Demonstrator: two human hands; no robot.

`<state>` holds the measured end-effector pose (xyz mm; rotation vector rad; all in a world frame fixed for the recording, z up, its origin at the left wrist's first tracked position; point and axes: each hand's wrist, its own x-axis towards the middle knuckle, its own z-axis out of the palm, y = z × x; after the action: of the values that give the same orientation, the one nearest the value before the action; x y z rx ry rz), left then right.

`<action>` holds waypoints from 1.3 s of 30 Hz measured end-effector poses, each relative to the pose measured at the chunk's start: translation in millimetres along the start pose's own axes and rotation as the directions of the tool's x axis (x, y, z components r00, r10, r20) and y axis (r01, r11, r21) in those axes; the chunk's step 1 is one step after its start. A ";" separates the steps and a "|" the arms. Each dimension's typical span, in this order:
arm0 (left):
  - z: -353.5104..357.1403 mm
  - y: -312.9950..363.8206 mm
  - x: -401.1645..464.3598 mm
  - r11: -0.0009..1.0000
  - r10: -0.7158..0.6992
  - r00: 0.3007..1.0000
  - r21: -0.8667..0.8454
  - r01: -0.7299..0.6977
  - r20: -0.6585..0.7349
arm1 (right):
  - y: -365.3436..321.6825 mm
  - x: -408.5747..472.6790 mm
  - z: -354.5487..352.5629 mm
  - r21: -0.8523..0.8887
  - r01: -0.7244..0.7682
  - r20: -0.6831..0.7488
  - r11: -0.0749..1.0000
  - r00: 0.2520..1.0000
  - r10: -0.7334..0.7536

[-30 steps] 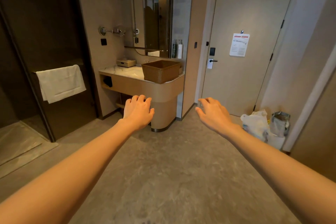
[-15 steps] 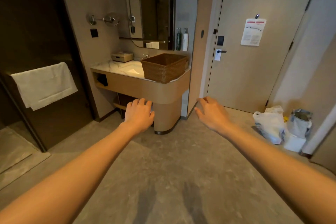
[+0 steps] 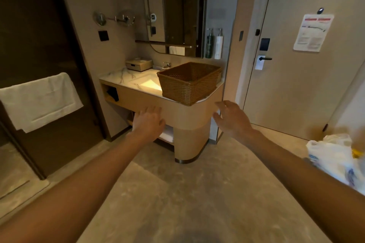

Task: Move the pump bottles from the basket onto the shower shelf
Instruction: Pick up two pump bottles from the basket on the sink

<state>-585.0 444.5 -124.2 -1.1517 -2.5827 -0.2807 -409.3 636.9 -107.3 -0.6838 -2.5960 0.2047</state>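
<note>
A brown wicker basket (image 3: 187,87) stands on the right end of the marble vanity counter (image 3: 126,77). Its inside is hidden from here, so no bottles show in it. Against the wall behind it stand a dark pump bottle (image 3: 209,45) and a white pump bottle (image 3: 218,45). My left hand (image 3: 149,121) reaches forward, fingers apart and empty, below the basket's left side. To the basket's lower right, my right hand (image 3: 233,119) is also spread and holds nothing. Neither hand touches the basket. The dark shower doorway (image 3: 35,45) is at the left.
A white towel (image 3: 39,100) hangs on the shower door's bar. A tissue box (image 3: 139,64) sits at the back of the counter under the mirror (image 3: 173,10). The room door (image 3: 300,65) is at the right. White plastic bags (image 3: 333,156) lie on the floor at the right.
I have come closer to the vanity, and the basket looms larger. Both hands stay outstretched and empty, now nearer the cabinet front.
</note>
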 end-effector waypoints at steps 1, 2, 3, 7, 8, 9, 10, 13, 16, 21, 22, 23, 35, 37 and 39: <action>5.3 -2.2 17.1 1.000 0.002 1.000 0.002 -0.002 -0.002 | 2.3 19.4 6.9 0.020 -0.003 -0.001 1.000 1.000 0.003; 12.3 -4.2 32.6 1.000 -0.002 1.000 0.005 0.002 0.010 | 4.3 35.9 16.3 0.029 -0.005 0.020 1.000 1.000 0.004; 21.0 -6.4 46.5 1.000 -0.010 1.000 0.003 0.009 0.030 | 6.6 50.4 28.5 0.021 -0.003 0.058 1.000 0.998 0.002; 64.9 -17.4 102.1 1.000 -0.011 0.994 0.015 0.009 0.111 | 22.9 107.0 83.0 -0.036 0.005 0.189 0.999 0.982 0.002; 75.0 -21.9 118.7 0.999 0.009 0.992 0.031 -0.013 0.124 | 28.0 123.0 94.3 -0.045 -0.003 0.202 0.999 0.979 0.012; 83.9 -27.7 136.8 0.998 0.031 0.991 0.047 -0.037 0.129 | 32.9 140.2 103.9 -0.054 -0.007 0.209 0.999 0.978 0.019; 91.8 -34.2 157.2 0.997 0.049 0.991 0.054 -0.056 0.122 | 37.2 158.8 111.8 -0.060 -0.010 0.206 0.998 0.978 0.022; 108.6 -55.1 229.0 0.997 0.072 0.995 0.009 -0.073 0.064 | 47.1 226.6 125.4 -0.040 -0.032 0.151 0.999 0.988 0.038; 117.8 -66.8 297.6 0.993 0.100 0.995 -0.066 -0.100 -0.003 | 52.1 292.7 126.7 0.006 -0.077 0.078 0.997 0.994 0.076; 137.7 -70.6 398.4 0.986 0.121 0.992 -0.113 -0.126 -0.048 | 68.1 363.9 148.0 0.078 -0.103 0.030 0.992 0.994 0.101; 145.5 -70.3 415.8 0.984 0.127 0.991 -0.118 -0.132 -0.049 | 75.6 374.4 155.0 0.099 -0.108 0.023 0.989 0.994 0.106; 154.1 -70.0 432.7 0.984 0.128 0.990 -0.121 -0.134 -0.055 | 84.4 385.3 162.0 0.124 -0.117 0.014 0.985 0.993 0.116; 248.9 -32.6 629.9 0.986 0.157 0.986 -0.064 -0.153 0.062 | 188.1 574.0 224.1 0.128 -0.042 0.058 0.991 0.998 0.034; 262.7 -29.2 653.8 0.987 0.146 0.988 -0.074 -0.141 0.055 | 201.0 601.9 232.8 0.164 -0.090 0.077 0.982 0.994 0.078; 282.2 -28.0 669.9 0.989 0.140 0.984 -0.066 -0.133 0.110 | 208.6 619.3 248.2 0.173 -0.116 0.134 0.978 0.987 0.094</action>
<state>-1084.5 972.3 -157.7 -1.3974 -2.5927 -0.2684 -914.0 1119.2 -143.7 -0.7645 -2.6194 0.5250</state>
